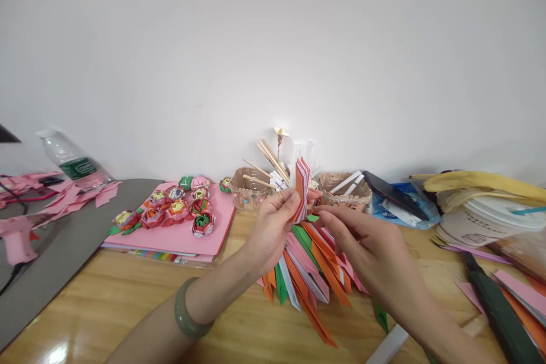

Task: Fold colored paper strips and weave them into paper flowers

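My left hand is closed, its thumb pressed on a stack of folded paper strips held upright, orange in front with pink and white layers behind. My right hand pinches at the lower right of that stack, where a small green paper tip shows at its fingertips. Some of the right fingers are hidden behind the palm. Below both hands, a fan of folded paper strips in orange, green, pink and white spreads out over the wooden table.
Several paper flowers sit on pink paper at left, near a pink glue gun and a plastic bottle. Baskets with sticks stand behind my hands. At right are a phone, banana peel and dark-handled tool.
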The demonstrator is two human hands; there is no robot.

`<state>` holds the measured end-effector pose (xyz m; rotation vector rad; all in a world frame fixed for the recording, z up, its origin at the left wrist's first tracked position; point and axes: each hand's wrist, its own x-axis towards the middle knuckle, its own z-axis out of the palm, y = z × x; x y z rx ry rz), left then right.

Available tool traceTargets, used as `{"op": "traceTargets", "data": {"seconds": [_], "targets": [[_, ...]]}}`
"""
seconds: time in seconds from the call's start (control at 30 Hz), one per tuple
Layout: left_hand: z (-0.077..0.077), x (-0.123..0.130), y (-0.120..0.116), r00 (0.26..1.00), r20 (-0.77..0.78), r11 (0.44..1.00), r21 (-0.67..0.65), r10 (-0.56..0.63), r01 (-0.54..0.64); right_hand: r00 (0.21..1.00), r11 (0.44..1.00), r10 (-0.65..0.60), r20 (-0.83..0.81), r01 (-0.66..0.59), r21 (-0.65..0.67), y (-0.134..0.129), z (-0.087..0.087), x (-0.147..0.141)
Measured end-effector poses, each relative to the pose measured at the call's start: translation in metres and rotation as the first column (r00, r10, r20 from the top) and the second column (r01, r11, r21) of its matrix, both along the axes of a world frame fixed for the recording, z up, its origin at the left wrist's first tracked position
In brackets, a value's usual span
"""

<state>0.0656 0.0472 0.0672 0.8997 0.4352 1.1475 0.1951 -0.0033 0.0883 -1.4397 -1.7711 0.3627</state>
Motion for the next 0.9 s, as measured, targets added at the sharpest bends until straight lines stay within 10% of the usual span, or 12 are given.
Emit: {"op": "traceTargets", "data": {"seconds": [0.5, 0.9], "targets": [[0.001, -0.003, 0.002, 0.998, 0.009, 0.997, 0.046, -0.062, 0.062, 0.912, 0.899, 0.203, -0.356, -0.317, -0.301, 0.003, 0.006, 0.005], [0.005, -0.008, 0.010, 0.996, 0.012, 0.989, -0.116, 0.088, -0.086, 0.950, 0.914, 0.310, 0.026, -0.290, -0.282, 0.011, 0.004, 0.028]]}}
